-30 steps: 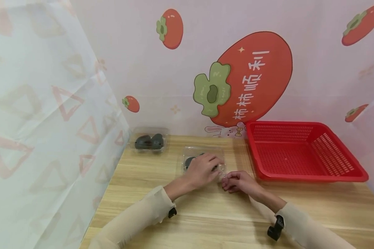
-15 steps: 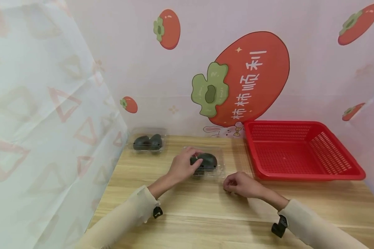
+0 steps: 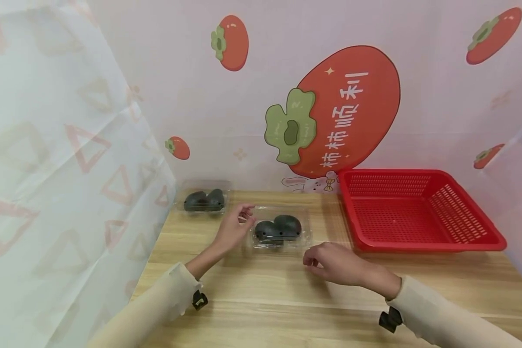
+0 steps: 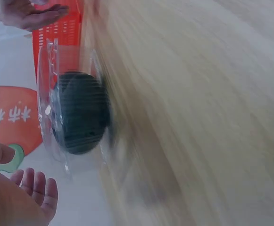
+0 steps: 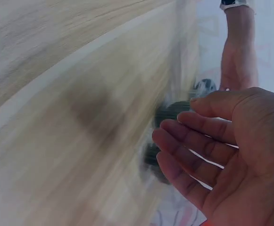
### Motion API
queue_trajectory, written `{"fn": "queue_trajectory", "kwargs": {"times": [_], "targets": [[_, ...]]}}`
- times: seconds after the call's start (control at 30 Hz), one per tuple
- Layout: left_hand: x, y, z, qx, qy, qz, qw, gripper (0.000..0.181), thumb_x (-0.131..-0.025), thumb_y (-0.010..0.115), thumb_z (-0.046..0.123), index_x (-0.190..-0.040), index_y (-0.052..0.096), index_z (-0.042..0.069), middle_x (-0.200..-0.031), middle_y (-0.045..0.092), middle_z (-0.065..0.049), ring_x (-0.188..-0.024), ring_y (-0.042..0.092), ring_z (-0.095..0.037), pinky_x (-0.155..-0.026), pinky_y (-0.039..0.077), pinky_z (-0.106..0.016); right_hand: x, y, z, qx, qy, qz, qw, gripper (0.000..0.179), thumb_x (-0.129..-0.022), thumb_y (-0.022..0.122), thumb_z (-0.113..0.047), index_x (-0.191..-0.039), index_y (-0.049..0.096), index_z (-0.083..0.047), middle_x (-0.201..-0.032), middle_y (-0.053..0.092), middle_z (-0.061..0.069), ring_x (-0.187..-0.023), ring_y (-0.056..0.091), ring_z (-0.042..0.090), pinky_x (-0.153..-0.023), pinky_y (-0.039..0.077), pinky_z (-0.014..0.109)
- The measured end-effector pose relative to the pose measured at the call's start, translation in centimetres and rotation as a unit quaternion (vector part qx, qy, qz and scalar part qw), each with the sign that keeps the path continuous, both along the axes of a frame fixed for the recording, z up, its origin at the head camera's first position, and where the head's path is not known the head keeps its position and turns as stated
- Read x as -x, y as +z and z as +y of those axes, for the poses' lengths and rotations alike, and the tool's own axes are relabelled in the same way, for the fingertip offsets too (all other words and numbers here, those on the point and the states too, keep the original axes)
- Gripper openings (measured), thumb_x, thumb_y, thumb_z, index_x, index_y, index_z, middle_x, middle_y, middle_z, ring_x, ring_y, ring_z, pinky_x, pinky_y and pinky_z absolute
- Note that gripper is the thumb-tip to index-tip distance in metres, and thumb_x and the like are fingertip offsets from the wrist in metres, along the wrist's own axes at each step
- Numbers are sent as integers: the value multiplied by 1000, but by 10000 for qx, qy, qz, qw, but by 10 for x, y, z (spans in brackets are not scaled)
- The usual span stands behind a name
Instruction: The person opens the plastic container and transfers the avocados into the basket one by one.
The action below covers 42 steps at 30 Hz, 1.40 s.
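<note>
Two dark green avocados (image 3: 288, 225) lie in a clear plastic box (image 3: 306, 238) on the wooden table, in the middle of the head view. Just left of that box is my left hand (image 3: 234, 231), holding nothing, its fingers loosely bent near the box's side. My right hand (image 3: 334, 263) hovers over the table at the box's front right, also holding nothing. Its fingers look relaxed and slightly bent in the right wrist view, with blurred avocados (image 5: 173, 111) beyond them. In the left wrist view the box shows from its end, an avocado (image 4: 82, 115) behind the plastic.
A second clear box (image 3: 229, 193) with two avocados (image 3: 195, 201) stands at the back left against the wall. To the right is a red perforated plastic basket (image 3: 422, 245). A persimmon-patterned sheet (image 3: 261, 58) backs the wooden table (image 3: 261, 309).
My left hand has come off the middle box's top and moved left beside it. The right hand has let go of the box's front right corner and drawn slightly toward me.
</note>
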<state>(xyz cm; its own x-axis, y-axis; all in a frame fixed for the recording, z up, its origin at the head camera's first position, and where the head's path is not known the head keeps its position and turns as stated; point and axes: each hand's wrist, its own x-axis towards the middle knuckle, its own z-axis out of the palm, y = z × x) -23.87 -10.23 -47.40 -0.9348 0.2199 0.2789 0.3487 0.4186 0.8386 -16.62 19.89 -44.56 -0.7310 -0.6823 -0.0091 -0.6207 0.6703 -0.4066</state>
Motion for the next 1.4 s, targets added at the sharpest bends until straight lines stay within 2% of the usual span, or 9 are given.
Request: {"fn": "queue_trajectory", "kwargs": {"times": [0.2,0.37,0.5,0.67,0.8,0.93,1.07,1.2,1.4], "targets": [[4,-6,-16,-233,226,-592,9977,35,-100,67,2,-134,62,-8,-113,68,-17,-107,65,-30,-94,58,-37,-2,17,-12,-222,115,785,9966,12,-93,81,-15,-104,80,-14,-98,77,-5,-85,69,7,-74,60,29],[4,-13,-25,-163,433,-1087,9930,33,-102,66,4,-132,63,-8,-113,67,-16,-107,67,-31,-93,58,-36,3,26,-24,-191,316,1485,9882,21,-90,84,-15,-110,79,-12,-103,76,0,-88,70,13,-76,62,31],[0,-17,-29,-162,425,-1417,9889,33,-102,65,6,-132,63,-8,-112,69,-16,-105,67,-29,-87,56,-31,9,30,-32,-70,444,1811,9824,27,-89,86,-15,-114,78,-11,-103,74,1,-84,67,13,-73,61,28],[-7,-23,-33,-450,376,-1969,9787,31,-102,59,3,-131,63,-9,-114,71,-20,-100,69,-24,-86,59,-31,18,32,-40,-194,557,2028,9775,33,-90,85,-18,-120,76,-10,-112,72,3,-93,68,16,-78,62,31],[-11,-25,-35,-690,180,-2389,9684,27,-103,56,1,-126,65,-11,-114,72,-24,-100,73,-28,-90,61,-38,24,31,-46,-288,588,2116,9752,33,-90,84,-16,-122,76,-10,-115,72,3,-100,68,18,-84,62,33],[-13,-26,-36,-692,-17,-2583,9636,23,-106,58,3,-120,69,-11,-113,75,-23,-100,75,-31,-89,62,-39,30,30,-53,-243,666,2118,9747,34,-90,85,-15,-122,76,-9,-116,72,4,-101,66,19,-89,61,35],[-14,-28,-38,-627,-209,-2751,9591,24,-106,58,6,-117,70,-11,-107,76,-19,-96,76,-27,-84,63,-37,35,29,-60,-233,744,2214,9721,32,-90,85,-15,-120,76,-9,-116,70,5,-104,65,19,-91,60,35],[-15,-28,-37,-643,-520,-3019,9497,25,-106,56,7,-116,70,-12,-103,77,-17,-92,75,-22,-82,63,-35,39,26,-66,-283,816,2453,9656,29,-91,84,-16,-119,77,-9,-113,69,4,-103,65,17,-89,60,35],[-18,-30,-35,-699,-928,-3205,9401,26,-107,55,6,-116,70,-12,-105,77,-19,-91,73,-18,-83,62,-34,43,19,-75,-396,993,2645,9585,25,-95,80,-19,-118,76,-10,-118,69,3,-110,66,18,-92,59,35]]}}
